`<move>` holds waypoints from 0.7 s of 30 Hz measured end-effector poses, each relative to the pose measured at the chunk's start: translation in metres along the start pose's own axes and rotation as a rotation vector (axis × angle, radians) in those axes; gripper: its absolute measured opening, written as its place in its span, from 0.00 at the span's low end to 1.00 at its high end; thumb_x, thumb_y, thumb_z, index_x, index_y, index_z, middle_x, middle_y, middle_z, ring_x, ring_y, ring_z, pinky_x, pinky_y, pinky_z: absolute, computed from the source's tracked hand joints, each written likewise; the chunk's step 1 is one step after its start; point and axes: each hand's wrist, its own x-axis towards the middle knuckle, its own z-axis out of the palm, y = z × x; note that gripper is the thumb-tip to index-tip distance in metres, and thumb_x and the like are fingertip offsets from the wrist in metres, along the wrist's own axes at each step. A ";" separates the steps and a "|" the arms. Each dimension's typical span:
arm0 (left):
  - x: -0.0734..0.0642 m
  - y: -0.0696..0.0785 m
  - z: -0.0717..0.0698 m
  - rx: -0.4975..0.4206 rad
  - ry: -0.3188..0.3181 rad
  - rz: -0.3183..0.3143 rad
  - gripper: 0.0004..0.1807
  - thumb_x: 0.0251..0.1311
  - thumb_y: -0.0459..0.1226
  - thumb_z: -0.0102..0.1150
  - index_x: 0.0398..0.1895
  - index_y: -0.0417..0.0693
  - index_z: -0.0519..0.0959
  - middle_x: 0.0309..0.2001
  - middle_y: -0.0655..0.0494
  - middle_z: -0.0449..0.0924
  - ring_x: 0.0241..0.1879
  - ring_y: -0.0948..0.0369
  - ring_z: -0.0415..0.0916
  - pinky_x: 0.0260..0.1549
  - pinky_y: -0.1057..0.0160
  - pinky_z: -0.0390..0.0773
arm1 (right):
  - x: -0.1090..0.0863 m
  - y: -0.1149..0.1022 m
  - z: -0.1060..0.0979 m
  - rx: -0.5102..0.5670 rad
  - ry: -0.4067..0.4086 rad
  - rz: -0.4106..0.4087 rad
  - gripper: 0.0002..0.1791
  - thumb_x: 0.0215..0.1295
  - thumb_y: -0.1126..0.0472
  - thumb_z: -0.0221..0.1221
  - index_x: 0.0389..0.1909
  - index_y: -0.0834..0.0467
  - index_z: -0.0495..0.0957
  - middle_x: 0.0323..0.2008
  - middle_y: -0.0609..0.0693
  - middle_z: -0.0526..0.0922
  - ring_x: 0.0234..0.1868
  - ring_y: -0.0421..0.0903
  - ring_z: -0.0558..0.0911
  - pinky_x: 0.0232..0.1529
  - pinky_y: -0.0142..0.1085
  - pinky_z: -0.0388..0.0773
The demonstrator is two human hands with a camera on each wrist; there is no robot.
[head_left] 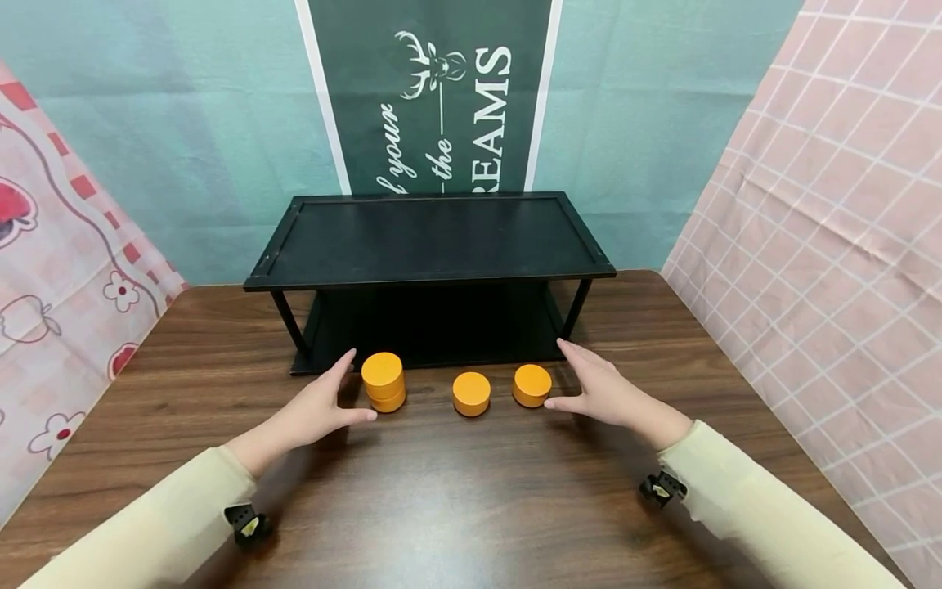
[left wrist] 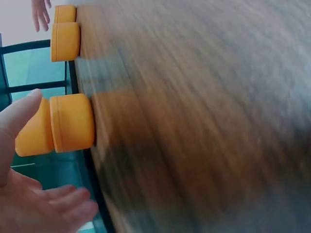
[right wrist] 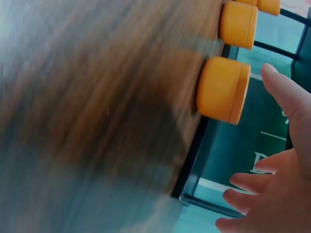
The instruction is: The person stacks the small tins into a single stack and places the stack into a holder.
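Two round orange jars stand stacked, the upper jar [head_left: 382, 372] on the lower jar [head_left: 389, 402]. My left hand [head_left: 321, 409] is just left of this stack, thumb and fingers spread toward it. Seen from the left wrist, the thumb overlaps the upper jar [left wrist: 34, 132], with the lower jar [left wrist: 73, 123] beyond. A single orange jar [head_left: 471, 393] sits in the middle. Another jar [head_left: 531, 386] stands to its right, the thumb tip of my right hand [head_left: 603, 393] close at its side. In the right wrist view a gap shows between that thumb and the jar [right wrist: 222, 91].
Behind the jars stands a black two-level rack [head_left: 434, 241], its lower shelf [head_left: 441, 327] close to the tabletop. All of it is on a brown wooden table [head_left: 441, 507]. Cloth hangs behind, with a pink grid cloth [head_left: 832, 245] at right and a patterned cloth [head_left: 66, 286] at left.
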 end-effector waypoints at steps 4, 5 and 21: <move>0.005 -0.004 0.005 -0.150 -0.010 0.012 0.54 0.53 0.46 0.66 0.71 0.33 0.42 0.63 0.31 0.60 0.61 0.40 0.61 0.58 0.42 0.61 | 0.003 -0.004 0.006 0.100 -0.035 0.025 0.54 0.55 0.41 0.63 0.70 0.69 0.47 0.68 0.67 0.53 0.66 0.64 0.57 0.61 0.59 0.57; 0.006 -0.005 0.007 -0.192 -0.011 0.016 0.53 0.54 0.45 0.66 0.71 0.33 0.42 0.63 0.31 0.61 0.61 0.41 0.62 0.58 0.42 0.61 | 0.004 -0.005 0.007 0.117 -0.043 0.030 0.54 0.55 0.41 0.63 0.70 0.69 0.47 0.68 0.67 0.53 0.65 0.64 0.58 0.60 0.59 0.58; 0.017 -0.013 0.026 -0.418 0.062 0.085 0.41 0.54 0.36 0.65 0.67 0.34 0.55 0.62 0.35 0.63 0.60 0.42 0.63 0.58 0.45 0.63 | 0.013 -0.006 0.027 0.226 -0.049 0.063 0.46 0.55 0.52 0.66 0.68 0.67 0.54 0.65 0.65 0.62 0.62 0.59 0.66 0.59 0.54 0.64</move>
